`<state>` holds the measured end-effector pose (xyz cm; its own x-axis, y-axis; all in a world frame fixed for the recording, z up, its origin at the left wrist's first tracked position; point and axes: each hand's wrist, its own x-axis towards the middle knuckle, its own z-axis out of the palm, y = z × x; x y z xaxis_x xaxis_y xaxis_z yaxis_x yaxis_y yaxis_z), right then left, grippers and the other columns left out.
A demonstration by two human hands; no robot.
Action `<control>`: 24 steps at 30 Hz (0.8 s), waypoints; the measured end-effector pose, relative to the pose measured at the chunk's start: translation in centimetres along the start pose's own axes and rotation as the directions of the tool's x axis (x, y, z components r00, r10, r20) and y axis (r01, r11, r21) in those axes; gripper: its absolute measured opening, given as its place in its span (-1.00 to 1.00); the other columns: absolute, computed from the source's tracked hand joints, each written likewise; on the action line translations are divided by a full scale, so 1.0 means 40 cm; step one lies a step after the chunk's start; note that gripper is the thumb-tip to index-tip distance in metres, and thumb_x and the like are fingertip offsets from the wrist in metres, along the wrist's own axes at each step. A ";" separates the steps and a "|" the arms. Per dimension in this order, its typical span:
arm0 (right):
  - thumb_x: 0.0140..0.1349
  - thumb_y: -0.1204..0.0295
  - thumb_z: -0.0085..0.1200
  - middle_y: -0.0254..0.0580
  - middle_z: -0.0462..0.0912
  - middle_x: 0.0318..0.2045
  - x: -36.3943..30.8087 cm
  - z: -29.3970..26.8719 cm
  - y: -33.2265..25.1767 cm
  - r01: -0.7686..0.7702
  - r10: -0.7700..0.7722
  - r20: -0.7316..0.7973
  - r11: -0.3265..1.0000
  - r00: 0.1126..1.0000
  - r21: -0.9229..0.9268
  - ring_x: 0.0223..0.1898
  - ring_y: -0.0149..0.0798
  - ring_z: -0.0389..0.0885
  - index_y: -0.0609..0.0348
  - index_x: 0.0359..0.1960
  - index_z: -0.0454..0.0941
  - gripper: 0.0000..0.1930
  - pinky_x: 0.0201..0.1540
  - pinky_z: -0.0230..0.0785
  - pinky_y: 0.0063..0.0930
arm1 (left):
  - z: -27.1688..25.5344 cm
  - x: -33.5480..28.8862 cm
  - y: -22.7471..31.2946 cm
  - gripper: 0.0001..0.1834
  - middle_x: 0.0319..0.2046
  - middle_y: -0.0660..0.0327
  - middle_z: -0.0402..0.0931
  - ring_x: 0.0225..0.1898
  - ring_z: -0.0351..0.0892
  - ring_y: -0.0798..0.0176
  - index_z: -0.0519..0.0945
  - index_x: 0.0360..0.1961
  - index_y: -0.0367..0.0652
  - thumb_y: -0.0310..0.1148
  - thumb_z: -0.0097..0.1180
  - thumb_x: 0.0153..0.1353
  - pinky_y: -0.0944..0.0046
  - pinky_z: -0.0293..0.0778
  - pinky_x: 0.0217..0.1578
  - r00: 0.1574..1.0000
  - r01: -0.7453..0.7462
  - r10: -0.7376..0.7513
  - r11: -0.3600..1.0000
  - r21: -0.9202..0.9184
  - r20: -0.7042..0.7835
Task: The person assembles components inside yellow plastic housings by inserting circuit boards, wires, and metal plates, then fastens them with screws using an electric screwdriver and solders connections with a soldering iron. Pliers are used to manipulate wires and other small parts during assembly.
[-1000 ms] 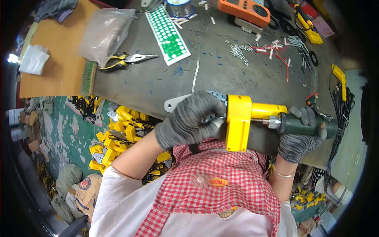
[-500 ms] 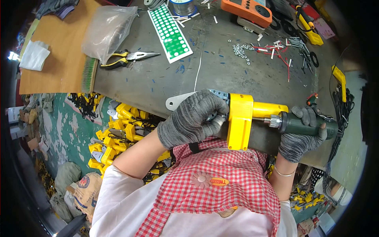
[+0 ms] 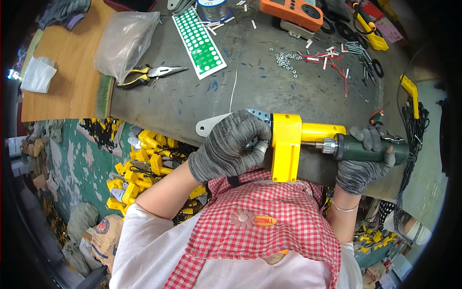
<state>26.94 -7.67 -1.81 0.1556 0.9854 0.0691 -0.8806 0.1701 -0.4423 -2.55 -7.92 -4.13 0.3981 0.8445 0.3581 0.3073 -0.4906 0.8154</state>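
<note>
Over the near edge of the bench I hold a yellow plastic tool housing (image 3: 287,149) with a grey metal plate (image 3: 206,126) sticking out of its left end. My left hand (image 3: 231,147), in a grey knit glove, is closed round the metal part beside the housing; its fingertips hide what lies under them. In my right hand (image 3: 366,161), also gloved, is a dark green electric screwdriver (image 3: 361,149), held level. Its bit points left and reaches into the housing, below the yellow handle (image 3: 323,130). Where the tip ends is hidden inside.
Long-nose pliers (image 3: 151,75), a plastic bag (image 3: 126,45), a green-and-white sticker sheet (image 3: 201,48), a solder spool (image 3: 214,10) and an orange meter (image 3: 293,13) lie on the bench (image 3: 183,115). Nuts (image 3: 287,61) and screws (image 3: 363,53) are scattered at right. Yellow tools (image 3: 144,164) pile up below left.
The bench and everything on it have shifted slightly left in the view. Both hands keep their grip, with the screwdriver bit still in the housing.
</note>
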 end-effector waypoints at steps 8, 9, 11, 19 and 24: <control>0.12 0.29 0.16 -0.51 0.33 -0.59 -0.008 0.022 0.006 0.030 -0.030 -0.005 0.999 1.000 -0.037 -0.49 -0.47 0.34 0.12 -0.17 0.39 -0.68 -0.12 0.22 -0.39 | 0.023 0.009 0.016 -0.75 -0.45 0.23 0.49 -0.40 0.51 0.18 0.54 -0.38 -0.12 -0.61 0.26 -0.13 0.24 0.45 -0.36 0.999 0.032 -0.032 0.999 -0.009 -0.041; 0.12 0.27 0.15 -0.51 0.33 -0.59 -0.008 0.027 0.015 0.010 -0.010 -0.025 1.000 1.000 -0.007 -0.49 -0.47 0.33 0.10 -0.18 0.40 -0.69 -0.12 0.22 -0.39 | 0.022 0.010 0.009 -0.75 -0.47 0.22 0.48 -0.41 0.50 0.13 0.52 -0.40 -0.09 -0.59 0.25 -0.14 0.19 0.45 -0.36 0.999 0.011 -0.011 1.000 0.013 -0.043; 0.11 0.22 0.14 -0.52 0.32 -0.60 -0.007 0.030 0.018 0.003 -0.002 -0.040 1.000 0.999 0.025 -0.49 -0.47 0.32 0.07 -0.21 0.43 -0.71 -0.14 0.21 -0.39 | 0.023 0.021 0.008 -0.75 -0.51 0.21 0.46 -0.43 0.49 0.09 0.49 -0.43 -0.05 -0.57 0.24 -0.17 0.16 0.44 -0.36 0.999 -0.012 0.014 0.999 0.044 -0.042; 0.15 -0.04 0.14 -0.36 0.38 -0.52 -0.013 0.050 -0.025 -0.027 0.027 -0.187 1.000 0.982 0.003 -0.46 -0.31 0.38 0.07 -0.17 0.45 -0.54 -0.12 0.32 -0.26 | 0.012 -0.024 0.000 -0.74 -0.41 0.21 0.53 -0.38 0.54 0.23 0.58 -0.36 -0.09 -0.62 0.31 -0.08 0.28 0.46 -0.33 0.981 0.193 -0.193 0.980 -0.051 0.002; 0.19 0.11 0.23 -0.14 0.51 -0.33 -0.009 -0.037 -0.347 -0.264 -0.244 -0.548 0.678 0.800 -0.687 -0.16 -0.13 0.50 0.23 -0.03 0.42 -0.50 -0.10 0.43 -0.29 | -0.007 -0.007 0.050 -0.63 -0.16 0.13 0.51 -0.23 0.52 0.19 0.59 -0.22 -0.13 -0.66 0.29 -0.11 0.27 0.47 -0.17 0.978 0.186 -0.204 0.946 -0.265 -0.041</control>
<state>39.79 -10.42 2.98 0.5851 0.7422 -0.3269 -0.3304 -0.1500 -0.9319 -2.30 -9.09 -2.47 0.2917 0.9348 0.2027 0.1358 -0.2503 0.9586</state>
